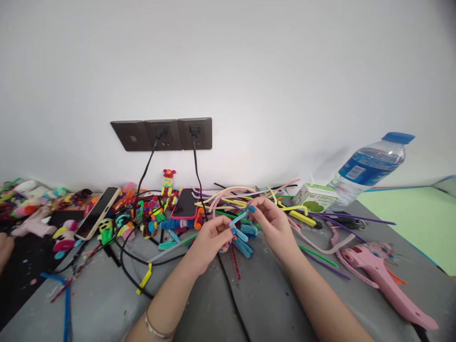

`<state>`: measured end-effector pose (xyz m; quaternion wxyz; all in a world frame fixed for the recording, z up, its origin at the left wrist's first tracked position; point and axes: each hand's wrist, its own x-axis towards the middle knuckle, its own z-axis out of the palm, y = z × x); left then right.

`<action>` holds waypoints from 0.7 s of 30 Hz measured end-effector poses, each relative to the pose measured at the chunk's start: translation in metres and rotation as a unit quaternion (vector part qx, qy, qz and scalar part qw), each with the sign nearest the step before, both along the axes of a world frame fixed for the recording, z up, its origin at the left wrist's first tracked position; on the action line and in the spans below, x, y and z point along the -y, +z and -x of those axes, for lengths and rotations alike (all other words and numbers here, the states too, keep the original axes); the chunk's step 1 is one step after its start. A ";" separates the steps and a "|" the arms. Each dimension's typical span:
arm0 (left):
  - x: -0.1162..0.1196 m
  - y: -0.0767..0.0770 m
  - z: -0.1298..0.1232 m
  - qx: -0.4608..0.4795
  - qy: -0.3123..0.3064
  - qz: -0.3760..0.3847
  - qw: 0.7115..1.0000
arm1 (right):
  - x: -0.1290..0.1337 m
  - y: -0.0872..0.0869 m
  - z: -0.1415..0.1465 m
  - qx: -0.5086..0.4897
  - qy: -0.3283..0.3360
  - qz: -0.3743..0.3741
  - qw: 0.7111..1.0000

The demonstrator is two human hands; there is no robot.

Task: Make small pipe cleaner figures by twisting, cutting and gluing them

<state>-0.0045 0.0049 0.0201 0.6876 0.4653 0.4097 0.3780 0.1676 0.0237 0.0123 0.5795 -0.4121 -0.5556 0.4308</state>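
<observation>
A light-blue pipe cleaner (239,218) is stretched between my two hands above the grey table. My left hand (214,240) pinches its lower end between thumb and fingers. At the upper end, the fingertips of my right hand (272,225) are closed on it. Just below and behind my fingers lie short bundles of blue pipe cleaners (243,248). A dark-red glittery pipe cleaner (235,263) rests on the table close to my left fingertips.
Loose pipe cleaners (228,194) lie behind my hands. A pink glue gun (386,285), juice box (315,197) and water bottle (372,166) are at right. Phones (98,213), fuzzy figures (167,183) and black cables (231,297) occupy the left and middle. Another person's hand (4,249) shows far left.
</observation>
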 end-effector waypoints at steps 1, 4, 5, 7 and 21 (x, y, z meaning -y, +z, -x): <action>0.000 0.001 0.000 0.002 0.000 0.001 1.000 | 0.000 0.000 0.001 -0.002 -0.009 -0.003 1.000; 0.001 0.003 0.000 0.024 0.005 0.016 1.000 | 0.000 0.000 0.001 -0.003 -0.017 -0.005 1.000; 0.001 0.004 0.000 0.037 0.008 0.025 0.999 | 0.000 0.001 0.001 -0.007 -0.015 -0.004 1.000; 0.000 0.005 0.001 0.065 0.017 0.048 0.997 | 0.000 0.001 -0.001 -0.018 -0.005 0.000 1.000; -0.001 0.001 0.006 0.030 -0.027 0.074 0.996 | -0.001 0.000 -0.007 -0.045 -0.007 0.007 0.999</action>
